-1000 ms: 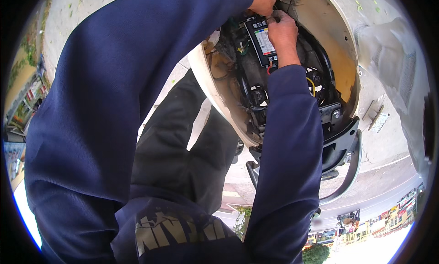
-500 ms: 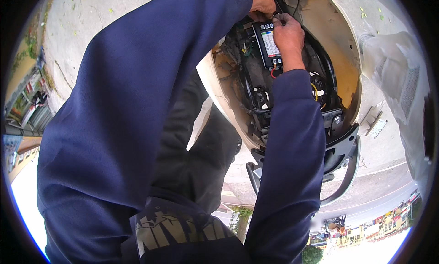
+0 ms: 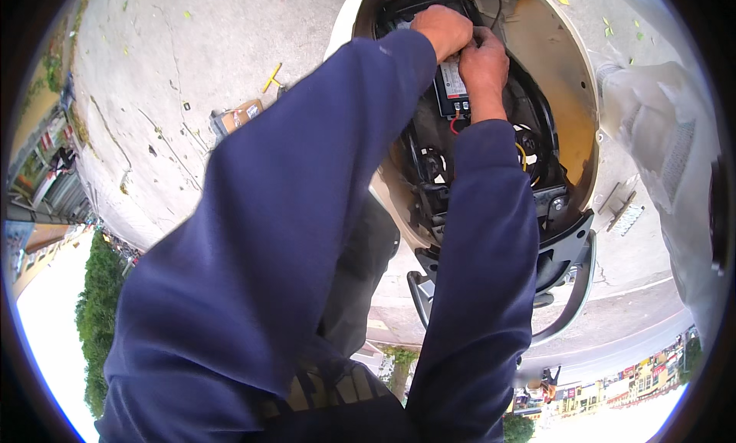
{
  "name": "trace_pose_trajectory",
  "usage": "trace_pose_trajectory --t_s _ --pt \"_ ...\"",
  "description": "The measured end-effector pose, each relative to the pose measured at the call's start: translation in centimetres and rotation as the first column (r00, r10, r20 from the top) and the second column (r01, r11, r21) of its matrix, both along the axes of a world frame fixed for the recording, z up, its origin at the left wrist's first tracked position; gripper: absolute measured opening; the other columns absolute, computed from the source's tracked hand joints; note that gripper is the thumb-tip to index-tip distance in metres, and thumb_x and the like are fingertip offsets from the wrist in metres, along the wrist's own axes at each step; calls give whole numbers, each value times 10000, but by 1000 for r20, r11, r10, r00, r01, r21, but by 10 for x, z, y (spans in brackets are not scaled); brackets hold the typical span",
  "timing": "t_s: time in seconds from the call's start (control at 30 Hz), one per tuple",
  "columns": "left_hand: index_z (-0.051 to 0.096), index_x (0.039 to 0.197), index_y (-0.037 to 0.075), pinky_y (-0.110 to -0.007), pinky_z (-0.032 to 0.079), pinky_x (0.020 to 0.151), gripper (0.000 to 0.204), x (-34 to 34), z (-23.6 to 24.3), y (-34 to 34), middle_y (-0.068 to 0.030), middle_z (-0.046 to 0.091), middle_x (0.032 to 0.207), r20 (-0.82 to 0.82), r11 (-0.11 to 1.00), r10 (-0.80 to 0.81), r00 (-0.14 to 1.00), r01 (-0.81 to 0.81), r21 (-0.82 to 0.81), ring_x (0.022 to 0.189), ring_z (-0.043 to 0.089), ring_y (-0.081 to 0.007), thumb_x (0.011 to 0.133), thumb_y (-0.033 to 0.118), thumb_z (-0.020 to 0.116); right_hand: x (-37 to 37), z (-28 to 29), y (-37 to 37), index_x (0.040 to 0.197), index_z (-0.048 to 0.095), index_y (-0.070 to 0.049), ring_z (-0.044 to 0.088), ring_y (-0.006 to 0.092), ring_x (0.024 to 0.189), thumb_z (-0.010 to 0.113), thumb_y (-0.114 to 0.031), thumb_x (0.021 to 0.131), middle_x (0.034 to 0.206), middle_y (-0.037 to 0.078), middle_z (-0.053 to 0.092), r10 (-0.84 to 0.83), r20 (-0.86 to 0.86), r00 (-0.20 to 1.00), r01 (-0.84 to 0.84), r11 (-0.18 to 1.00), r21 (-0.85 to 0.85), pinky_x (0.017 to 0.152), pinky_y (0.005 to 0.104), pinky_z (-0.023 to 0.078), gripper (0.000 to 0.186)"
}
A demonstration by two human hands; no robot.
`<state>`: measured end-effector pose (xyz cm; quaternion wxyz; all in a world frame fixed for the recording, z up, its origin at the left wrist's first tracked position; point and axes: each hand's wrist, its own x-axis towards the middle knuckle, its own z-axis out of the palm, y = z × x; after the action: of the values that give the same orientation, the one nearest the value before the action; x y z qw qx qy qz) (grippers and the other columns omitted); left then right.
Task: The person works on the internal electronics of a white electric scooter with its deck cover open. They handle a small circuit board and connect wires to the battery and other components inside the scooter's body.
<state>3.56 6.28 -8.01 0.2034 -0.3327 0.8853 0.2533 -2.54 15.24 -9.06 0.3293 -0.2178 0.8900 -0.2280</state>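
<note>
A black box-shaped battery [image 3: 452, 90] with a pale label is seen seated in the open, cream-coloured body shell [image 3: 563, 128] of a scooter, viewed from above. Both hands are placed on the battery. The left hand [image 3: 441, 29] is curled over the battery's far top edge, its grip closed on that edge. The right hand [image 3: 483, 63] is laid just beside it, on the battery's right side, fingers bent against the casing; how firmly it is held cannot be told. Both arms are covered by dark blue sleeves [image 3: 307, 236]. A red wire [image 3: 458, 125] is seen at the battery's near end, and a yellow wire [image 3: 524, 153] lies further toward the viewer and to the right. A black rear grab rail [image 3: 571, 289] is seen well nearer than the battery. On the concrete ground [image 3: 192, 75], well left of the battery, a small cardboard box [image 3: 238, 117] is lying.
</note>
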Motion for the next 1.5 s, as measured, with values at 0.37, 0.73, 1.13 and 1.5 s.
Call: trace_pose_trajectory --t_s 0.37,0.73,1.13,1.5 --pt "666 889 18 -368 521 716 152 -5 -5 24 -167 667 938 11 983 149 989 -149 102 869 656 -280 765 77 602 -6 -3 4 1014 668 -176 609 321 1000 590 -267 854 1033 120 668 5 11 1000 -5 1000 -1 826 422 477 200" --pt "556 789 73 -312 358 377 265 -2 -23 20 -26 523 605 548 -415 836 27 -623 663 423 438 -159 910 229 379 -3 -10 1 992 665 -145 632 299 964 601 -230 857 987 113 678 -17 79 997 21 998 -53 821 408 483 172" --pt "610 821 55 -313 505 488 284 3 -23 12 -59 600 724 261 197 866 427 -770 607 567 588 -180 894 310 507 -5 -18 6 980 660 -152 623 333 963 602 -226 853 988 121 674 31 -15 999 -33 993 -113 818 426 482 158" --pt "663 869 76 -288 523 507 187 1 -50 -5 -52 653 801 49 682 614 788 -561 470 615 623 -153 891 223 551 -3 -11 0 1002 650 -138 611 344 989 574 -247 863 1000 142 668 71 -27 997 -74 990 -116 843 430 470 192"
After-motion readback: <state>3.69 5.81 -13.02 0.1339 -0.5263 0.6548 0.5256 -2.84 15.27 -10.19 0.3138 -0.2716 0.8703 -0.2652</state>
